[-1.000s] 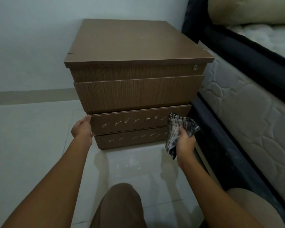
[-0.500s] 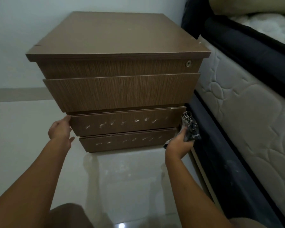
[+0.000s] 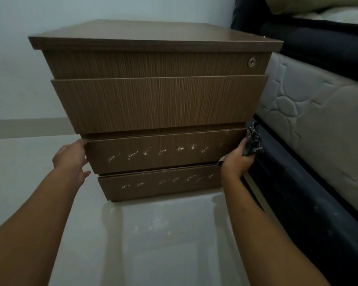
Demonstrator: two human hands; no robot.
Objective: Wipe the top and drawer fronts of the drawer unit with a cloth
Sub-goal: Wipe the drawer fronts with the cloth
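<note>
We see the brown wooden drawer unit (image 3: 157, 104) standing on the pale glossy floor (image 3: 165, 240), its right side close against the mattress (image 3: 310, 112) and the dark bed base (image 3: 310, 203) under it. Four drawer fronts are stacked below the top; the uppermost carries a small round lock (image 3: 251, 61) near its right end. The third drawer front (image 3: 163, 153) and the bottom drawer front (image 3: 159, 182) both bear a row of whitish scuff marks.

Our left hand (image 3: 71, 159) is at the left end of the third drawer front, fingers loosely spread, the fingertips touching its upper left corner. Our right hand (image 3: 236, 159) is at the right end of that same front, curled closed around a dark checked cloth (image 3: 253, 141). The cloth is bunched up and sticks out above the hand, between the unit's right edge and the bed base. Whether the cloth touches the wood, we cannot tell.
</note>
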